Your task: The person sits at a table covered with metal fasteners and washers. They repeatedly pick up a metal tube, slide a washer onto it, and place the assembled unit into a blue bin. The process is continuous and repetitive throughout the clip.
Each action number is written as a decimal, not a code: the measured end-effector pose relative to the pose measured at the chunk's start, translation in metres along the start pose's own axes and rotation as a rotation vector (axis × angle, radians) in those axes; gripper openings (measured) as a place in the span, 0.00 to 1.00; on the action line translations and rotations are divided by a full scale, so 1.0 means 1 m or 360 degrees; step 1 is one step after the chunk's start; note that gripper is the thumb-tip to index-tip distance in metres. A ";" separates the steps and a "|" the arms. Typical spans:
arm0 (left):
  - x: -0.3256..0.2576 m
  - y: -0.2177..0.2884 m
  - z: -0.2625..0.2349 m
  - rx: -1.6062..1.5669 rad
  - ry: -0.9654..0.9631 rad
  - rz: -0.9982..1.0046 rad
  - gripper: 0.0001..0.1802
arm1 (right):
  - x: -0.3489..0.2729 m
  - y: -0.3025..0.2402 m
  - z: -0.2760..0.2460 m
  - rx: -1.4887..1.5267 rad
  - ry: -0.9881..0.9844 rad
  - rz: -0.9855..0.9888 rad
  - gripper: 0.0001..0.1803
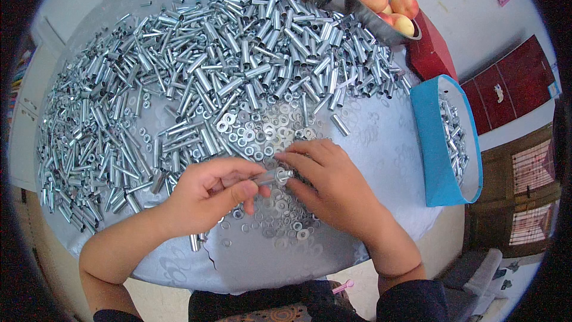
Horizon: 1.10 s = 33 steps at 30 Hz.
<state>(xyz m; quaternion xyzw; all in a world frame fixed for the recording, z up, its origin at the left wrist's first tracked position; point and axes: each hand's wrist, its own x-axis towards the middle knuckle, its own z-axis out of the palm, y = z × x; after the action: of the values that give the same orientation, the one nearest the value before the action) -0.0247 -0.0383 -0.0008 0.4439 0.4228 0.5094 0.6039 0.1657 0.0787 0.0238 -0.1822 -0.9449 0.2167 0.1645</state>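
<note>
Over the near middle of the draped surface (381,146), the left hand (202,197) pinches a metal sleeve (266,177) between thumb and fingers, its ringed, threaded-looking tip pointing toward the right hand (330,182). That right hand is curled, fingers slightly parted just beside the tip; whether it grips a ring or merely steadies the end, I cannot tell. Loose washers (249,135) lie beyond and beneath both hands, and a large heap of metal tubes (256,53) spreads farther off; to the right stands a blue bin (430,143) with similar metal pieces inside. The step in hand appears to be fitting small rings onto the end of the held piece. The next move probably calls for keeping the sleeve steady in the left hand while the right fingertips line up and seat a ring squarely.
</note>
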 end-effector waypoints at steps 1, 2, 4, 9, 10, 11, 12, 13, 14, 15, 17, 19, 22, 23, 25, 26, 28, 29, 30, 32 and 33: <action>0.000 0.000 -0.001 0.0009 0.0006 0.0000 0.15 | 0.001 0.001 0.001 -0.0016 0.0002 -0.0010 0.20; -0.001 0.000 -0.001 0.0018 0.0012 0.0000 0.15 | 0.002 0.002 0.002 -0.0033 0.0004 -0.0020 0.20; 0.000 -0.004 0.000 0.0068 0.0036 0.0080 0.14 | 0.004 0.002 0.001 -0.0043 -0.0036 0.0008 0.22; 0.001 -0.005 0.001 0.0077 0.0047 0.0099 0.13 | 0.003 0.002 0.000 -0.0067 -0.0075 0.0041 0.27; 0.001 -0.005 0.000 0.0075 0.0046 0.0106 0.13 | 0.003 0.002 0.000 -0.0076 -0.0099 0.0051 0.28; 0.001 -0.005 0.000 0.0073 0.0045 0.0114 0.13 | 0.003 0.002 0.000 -0.0084 -0.0123 0.0061 0.30; 0.001 -0.005 -0.001 0.0056 0.0053 0.0110 0.13 | 0.003 0.001 0.000 -0.0093 -0.0147 0.0071 0.31; 0.002 -0.006 -0.001 0.0041 0.0061 0.0107 0.13 | 0.002 0.002 0.001 -0.0121 -0.0155 0.0081 0.34; 0.002 -0.005 -0.001 0.0026 0.0070 0.0104 0.13 | 0.002 0.002 0.002 -0.0149 -0.0162 0.0090 0.36; 0.001 -0.004 -0.002 -0.0004 0.0068 0.0079 0.14 | 0.001 0.002 0.004 -0.0178 -0.0170 0.0100 0.39; 0.000 -0.001 -0.002 -0.0068 0.0061 0.0029 0.14 | 0.001 0.002 0.006 -0.0233 -0.0195 0.0121 0.45; 0.000 0.000 -0.002 -0.0065 0.0067 0.0023 0.15 | 0.001 0.003 0.009 -0.0271 -0.0190 0.0116 0.50; 0.000 0.001 -0.002 -0.0055 0.0079 0.0022 0.15 | 0.004 0.006 0.013 -0.0326 -0.0109 0.0070 0.55; 0.001 0.001 -0.001 -0.0050 0.0081 0.0024 0.15 | 0.005 0.007 0.014 -0.0362 -0.0061 0.0055 0.56; 0.001 -0.001 0.000 -0.0059 0.0108 0.0039 0.15 | 0.009 0.010 0.017 -0.0409 0.0019 0.0044 0.58; 0.001 -0.001 0.000 -0.0061 0.0123 0.0047 0.15 | 0.011 0.012 0.018 -0.0421 0.0050 0.0048 0.59; 0.001 -0.002 0.000 -0.0080 0.0129 0.0068 0.15 | 0.016 0.012 0.021 -0.0410 0.0094 0.0081 0.61; 0.002 -0.003 0.000 -0.0093 0.0130 0.0080 0.15 | 0.019 0.011 0.023 -0.0387 0.0107 0.0111 0.61; 0.002 -0.003 0.000 -0.0099 0.0143 0.0099 0.15 | 0.022 0.010 0.024 -0.0364 0.0119 0.0140 0.61; 0.002 -0.004 0.000 -0.0115 0.0176 0.0132 0.15 | 0.028 0.010 0.028 -0.0412 0.0011 0.0144 0.60; 0.003 -0.005 0.000 -0.0148 0.0173 0.0132 0.15 | 0.029 0.010 0.028 -0.0436 -0.0042 0.0147 0.60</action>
<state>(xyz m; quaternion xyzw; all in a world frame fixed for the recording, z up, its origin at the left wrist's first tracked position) -0.0229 -0.0357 -0.0058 0.4042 0.4121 0.5765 0.5783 0.1315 0.0891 0.0019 -0.2432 -0.9583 0.0955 0.1154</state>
